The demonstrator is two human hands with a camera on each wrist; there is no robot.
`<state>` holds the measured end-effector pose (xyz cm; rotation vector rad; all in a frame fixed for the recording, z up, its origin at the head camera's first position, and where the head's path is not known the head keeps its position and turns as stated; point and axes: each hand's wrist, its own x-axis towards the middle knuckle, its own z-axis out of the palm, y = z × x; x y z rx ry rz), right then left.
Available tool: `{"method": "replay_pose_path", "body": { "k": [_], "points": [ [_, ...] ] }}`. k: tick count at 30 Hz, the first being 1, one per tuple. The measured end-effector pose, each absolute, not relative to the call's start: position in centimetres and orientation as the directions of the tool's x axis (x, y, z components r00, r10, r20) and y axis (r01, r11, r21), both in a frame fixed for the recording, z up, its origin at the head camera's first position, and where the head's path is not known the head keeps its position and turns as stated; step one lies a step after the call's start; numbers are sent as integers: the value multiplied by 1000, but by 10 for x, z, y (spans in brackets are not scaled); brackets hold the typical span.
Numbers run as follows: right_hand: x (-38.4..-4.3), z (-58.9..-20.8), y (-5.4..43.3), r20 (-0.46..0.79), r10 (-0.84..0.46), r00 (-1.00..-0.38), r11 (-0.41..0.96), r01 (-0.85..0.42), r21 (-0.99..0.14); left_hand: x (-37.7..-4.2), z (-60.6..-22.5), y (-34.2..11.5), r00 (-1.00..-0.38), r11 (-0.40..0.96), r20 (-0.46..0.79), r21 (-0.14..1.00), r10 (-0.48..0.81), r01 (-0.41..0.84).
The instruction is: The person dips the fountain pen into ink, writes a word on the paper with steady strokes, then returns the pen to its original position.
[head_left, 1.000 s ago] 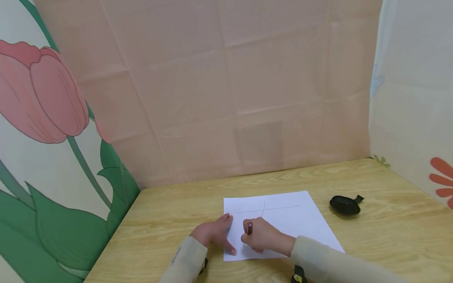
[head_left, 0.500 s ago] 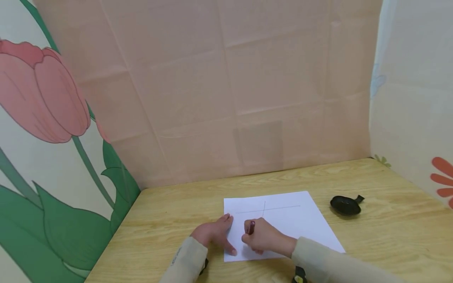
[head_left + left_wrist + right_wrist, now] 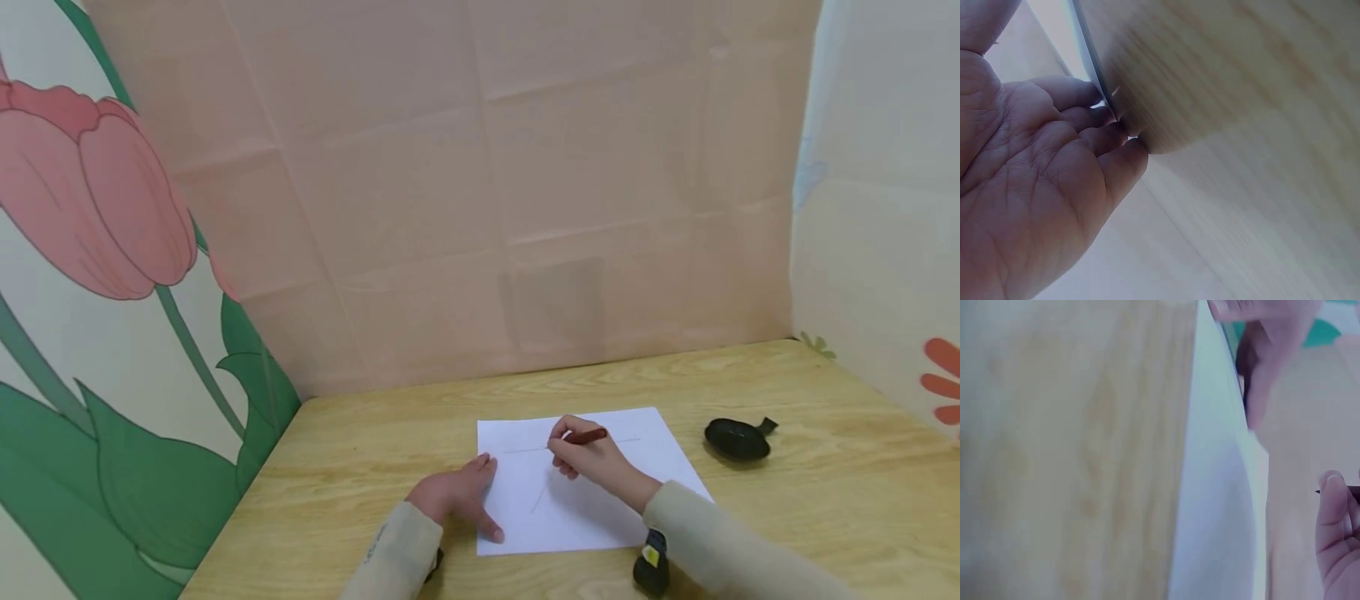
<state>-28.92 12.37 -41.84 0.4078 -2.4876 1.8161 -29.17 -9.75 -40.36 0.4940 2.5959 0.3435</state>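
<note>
1. The left hand (image 3: 457,498) lies spread and relaxed, its fingers pressing the near left edge of the sheet of paper (image 3: 592,508) flat on the table (image 3: 360,467). That edge is the only anchor. If the fingers ease off, the paper could swing or slide under the pen stroke and the line would go crooked.
2. Just beyond and to the right of the left hand, the right hand (image 3: 588,454) pinches a dark red pen (image 3: 587,436) between thumb and fingers, over the far part of the sheet by the faint horizontal line. The pen lies rather flat. At that slant the tip may skip or smear, and the heel of the hand could drag across the slanting stroke already drawn nearer the person.
3. Farther out, to the right of the right hand and clear of the paper, sits a small black dish (image 3: 737,439). A wide sweep of the sleeve could knock it.
</note>
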Motion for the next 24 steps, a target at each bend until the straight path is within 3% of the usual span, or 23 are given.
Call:
{"method": "replay_pose_path", "body": {
  "k": [13,24],
  "points": [
    [-312,-431,149,39,-20,-999,187,-42,-981,-290,-404,-97,-828,896,-386,343,407,281],
    [-316,-437,154,-46,15,-999,235,49,-971,-289,-400,-96,-824,902,-404,338,398,270]
  ]
}}
